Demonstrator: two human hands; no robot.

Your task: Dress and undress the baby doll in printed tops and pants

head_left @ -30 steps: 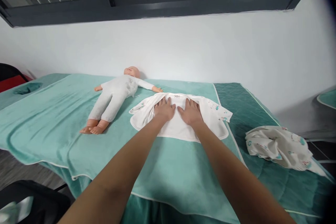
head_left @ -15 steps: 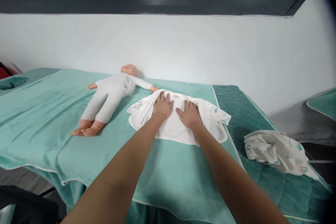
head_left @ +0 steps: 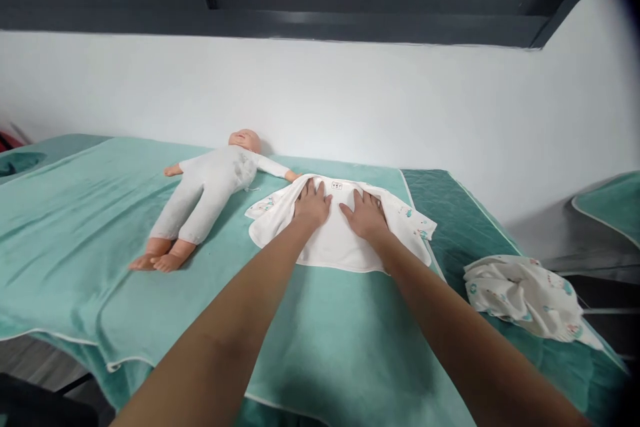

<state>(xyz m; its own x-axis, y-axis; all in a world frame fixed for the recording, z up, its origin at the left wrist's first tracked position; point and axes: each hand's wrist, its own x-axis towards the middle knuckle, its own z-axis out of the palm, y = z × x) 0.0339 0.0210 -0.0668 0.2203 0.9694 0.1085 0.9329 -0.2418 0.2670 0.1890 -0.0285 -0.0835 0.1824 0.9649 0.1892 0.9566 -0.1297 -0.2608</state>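
A small white baby shirt (head_left: 335, 247) with printed sleeves lies spread on the green cloth (head_left: 320, 333), its front opened out to both sides. My left hand (head_left: 313, 205) rests flat on the inside of the shirt, fingers stretched toward the collar and partly under the left front panel. Opposite it, my right hand (head_left: 367, 213) lies on the fabric with its thumb apart, fingertips partly under the right front panel. To the left, a baby doll (head_left: 215, 173) in a white cloth body lies on its back, one hand at the shirt's left edge.
A crumpled white printed garment (head_left: 525, 297) lies on the darker green quilted cover (head_left: 435, 193) at the right. Behind the table rises a white wall (head_left: 325, 100) beneath a dark-framed barred window (head_left: 320, 13). A dark object (head_left: 45, 403) stands at the lower left.
The view has shifted slightly, so the window frame sits lower. Both hands stay spread on the shirt, in nearly the same place; the doll and crumpled garment lie as before.
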